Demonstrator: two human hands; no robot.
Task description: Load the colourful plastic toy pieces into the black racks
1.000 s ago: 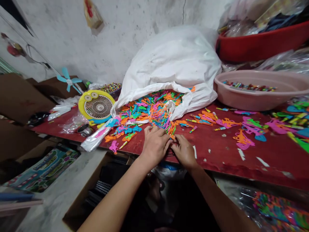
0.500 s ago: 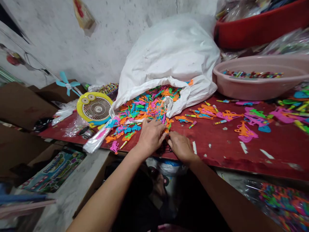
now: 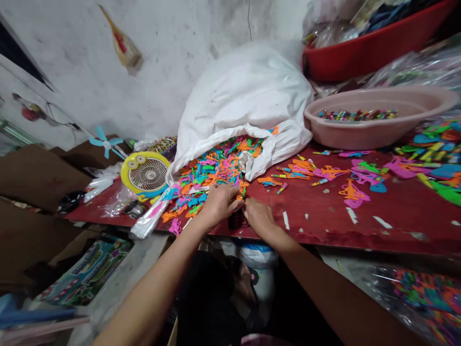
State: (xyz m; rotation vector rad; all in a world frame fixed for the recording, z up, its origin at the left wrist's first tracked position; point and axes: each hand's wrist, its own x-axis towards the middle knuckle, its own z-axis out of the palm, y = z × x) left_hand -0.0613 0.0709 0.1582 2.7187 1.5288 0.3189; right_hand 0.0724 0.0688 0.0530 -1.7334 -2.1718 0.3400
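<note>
Plastic shapes (image 3: 212,168) on chipped red tabletop (image 3: 317,216)

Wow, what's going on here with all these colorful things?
A person is at a red table, with the left hand and right hand close together at the edge of a heap of bright plastic pieces. The heap pours from a white sack. A pink basin nearby holds small colorful bits.

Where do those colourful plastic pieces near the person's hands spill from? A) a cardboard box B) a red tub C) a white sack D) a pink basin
C. The plastic pieces spill from the open white sack onto the red tabletop, by the left hand and right hand.
</note>
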